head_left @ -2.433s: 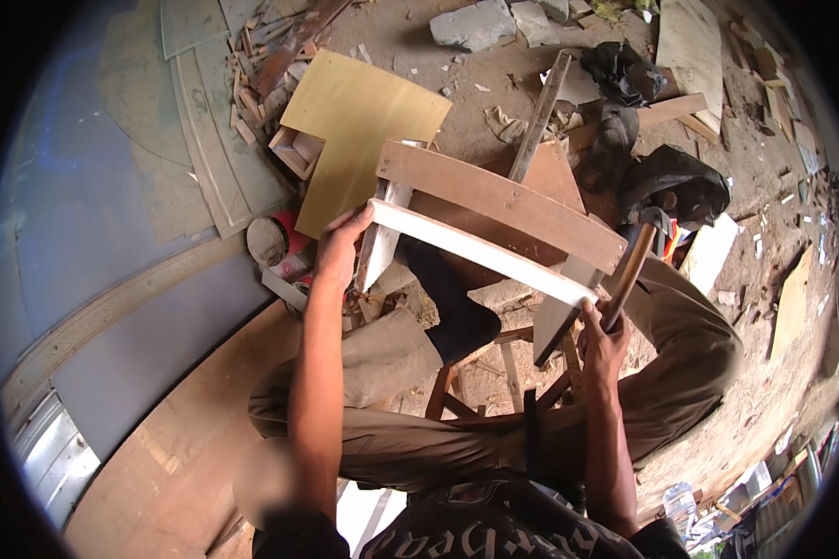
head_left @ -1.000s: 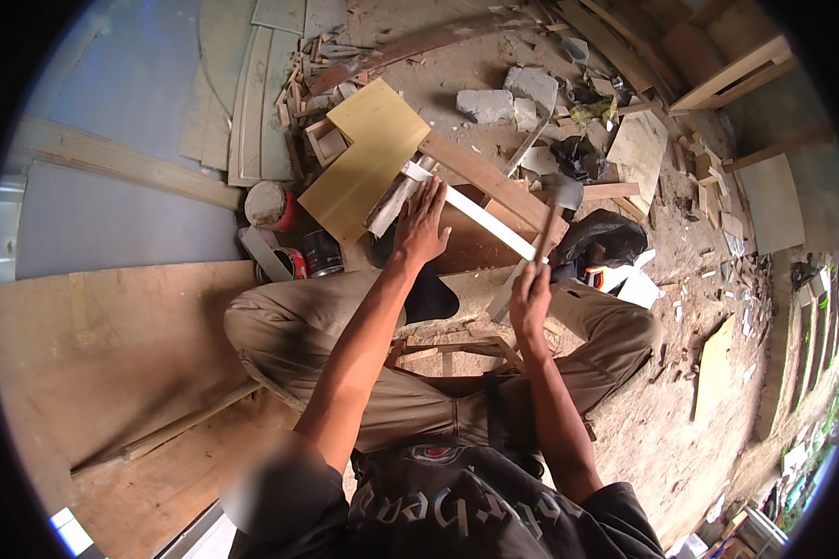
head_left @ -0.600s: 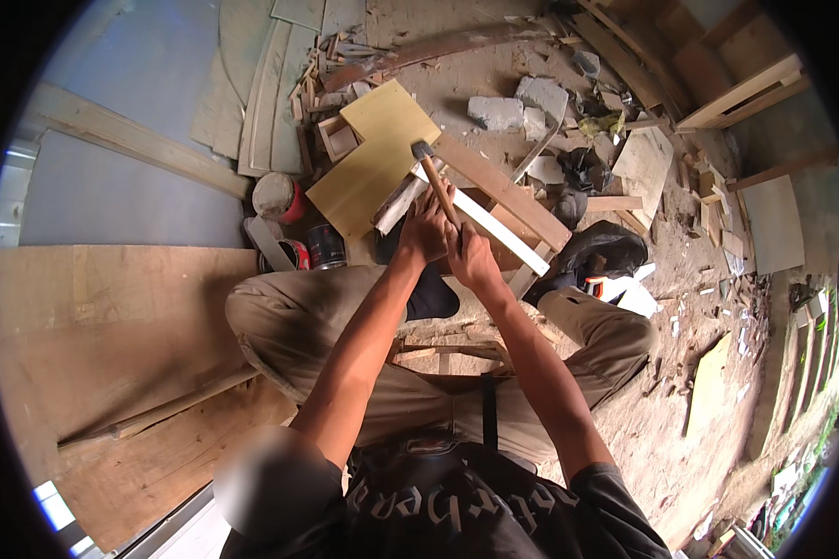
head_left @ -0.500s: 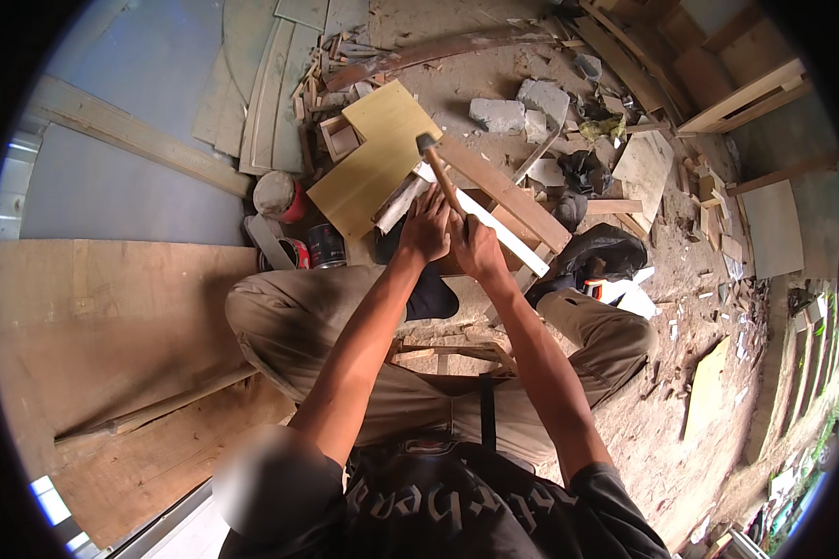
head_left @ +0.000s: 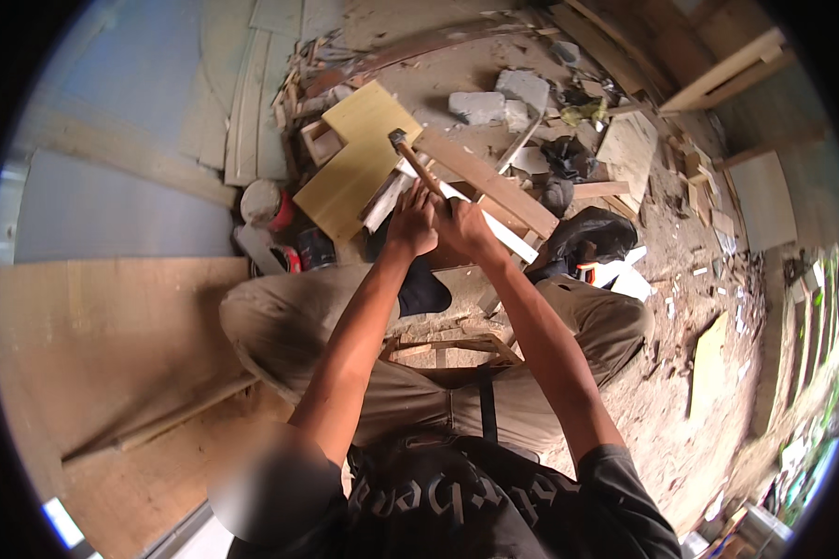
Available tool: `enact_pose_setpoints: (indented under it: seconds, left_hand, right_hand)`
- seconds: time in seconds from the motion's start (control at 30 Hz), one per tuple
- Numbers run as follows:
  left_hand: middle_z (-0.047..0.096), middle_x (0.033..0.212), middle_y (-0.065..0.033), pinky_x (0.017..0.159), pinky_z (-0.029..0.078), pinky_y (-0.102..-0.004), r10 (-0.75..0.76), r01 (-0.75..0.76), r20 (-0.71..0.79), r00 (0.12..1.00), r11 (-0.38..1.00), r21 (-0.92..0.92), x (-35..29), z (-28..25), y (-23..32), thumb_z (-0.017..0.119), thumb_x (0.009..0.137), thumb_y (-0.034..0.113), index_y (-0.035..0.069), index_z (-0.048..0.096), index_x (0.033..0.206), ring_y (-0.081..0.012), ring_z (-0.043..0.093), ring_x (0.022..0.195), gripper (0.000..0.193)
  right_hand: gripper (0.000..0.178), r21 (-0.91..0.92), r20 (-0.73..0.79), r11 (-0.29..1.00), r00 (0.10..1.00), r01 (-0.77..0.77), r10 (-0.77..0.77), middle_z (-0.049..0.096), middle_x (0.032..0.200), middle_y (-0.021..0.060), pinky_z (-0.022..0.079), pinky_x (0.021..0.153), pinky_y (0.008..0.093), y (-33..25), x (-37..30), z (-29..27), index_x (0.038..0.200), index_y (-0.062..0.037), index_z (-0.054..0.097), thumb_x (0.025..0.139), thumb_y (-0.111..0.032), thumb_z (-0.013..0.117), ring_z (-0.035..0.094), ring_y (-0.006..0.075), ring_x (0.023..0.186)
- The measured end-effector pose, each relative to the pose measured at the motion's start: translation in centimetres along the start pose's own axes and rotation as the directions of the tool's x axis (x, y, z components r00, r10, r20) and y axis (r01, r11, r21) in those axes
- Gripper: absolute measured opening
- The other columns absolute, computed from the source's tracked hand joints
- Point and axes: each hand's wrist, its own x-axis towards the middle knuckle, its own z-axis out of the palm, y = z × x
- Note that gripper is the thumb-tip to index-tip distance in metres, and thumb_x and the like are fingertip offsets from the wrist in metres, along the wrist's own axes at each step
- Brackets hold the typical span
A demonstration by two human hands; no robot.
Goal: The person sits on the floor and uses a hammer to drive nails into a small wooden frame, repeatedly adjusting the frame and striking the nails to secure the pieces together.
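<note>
My right hand (head_left: 468, 229) is closed round the wooden handle of a hammer (head_left: 419, 170). Its dark head lies up and to the left, over the edge of a yellow board. Close beside it, my left hand (head_left: 413, 222) has its fingers bent together at a white strip of wood (head_left: 505, 235). Whatever sits under those fingertips is hidden. The strip runs slantwise beneath both hands, alongside a brown plank (head_left: 489, 184). A rough pale piece of wood (head_left: 384, 200) lies just left of my left hand.
Yellow boards (head_left: 340, 182) lie ahead on the left, above a paint bucket (head_left: 263, 203) and a dark can (head_left: 317, 250). Concrete blocks (head_left: 480, 107) sit farther off. A black plastic bag (head_left: 597, 238) rests near my right knee, with wood scraps scattered over the dirt floor.
The whole view has shifted slightly, moving the workpieces a little left and up in the picture. The hammer stays in my right hand, its handle tilted slightly more left. Both hands remain together.
</note>
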Motion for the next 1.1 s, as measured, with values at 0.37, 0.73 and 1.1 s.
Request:
enact_pose_setpoints:
  seconds: [0.37, 0.73, 1.1]
  left_hand:
    - [0.028, 0.155, -0.0219, 0.114, 0.030, -0.0521, -0.127, 0.005, -0.218, 0.968, 0.873, -0.487, -2.2, -1.3, 2.0, 0.065, 0.084, 0.013, 0.004, 0.033, 0.145, -0.0402, 0.028, 0.143, 0.069]
    - [0.026, 0.156, -0.0164, 0.115, 0.030, -0.0507, -0.372, 0.236, 0.648, 0.665, -0.718, -0.655, -0.9, 1.2, 13.2, 0.049, 0.099, 0.045, 0.000, 0.022, 0.150, -0.0306, 0.037, 0.140, 0.073]
    - [0.028, 0.156, -0.0187, 0.117, 0.023, -0.0480, -0.583, 0.302, 0.431, 0.689, -0.310, -0.902, 0.1, -3.9, 18.4, 0.058, 0.093, 0.032, -0.002, 0.030, 0.148, -0.0304, 0.026, 0.145, 0.070]
  right_hand:
    - [0.043, 0.449, -0.168, 0.734, 0.759, -0.510, 0.630, 0.052, 0.062, 0.0024, 0.039, 0.051, 0.0317, -1.8, -17.0, -8.5, 0.084, 0.0007, 0.060, 0.096, -0.040, 0.063, 0.046, 0.0099, 0.058]
    - [0.027, 0.973, 0.166, -0.216, 0.407, 0.079, 0.898, 0.034, 0.065, -0.0053, 0.023, 0.041, 0.0220, 5.0, -17.2, -14.1, 0.076, -0.0125, 0.043, 0.097, -0.018, 0.061, 0.029, 0.0051, 0.050]
    - [0.021, 0.874, 0.184, -0.373, 0.498, 0.311, 0.847, 0.038, 0.072, -0.0011, 0.032, 0.049, 0.0227, 7.4, -21.8, -16.7, 0.080, -0.0075, 0.042, 0.098, -0.005, 0.052, 0.033, 0.0064, 0.057]
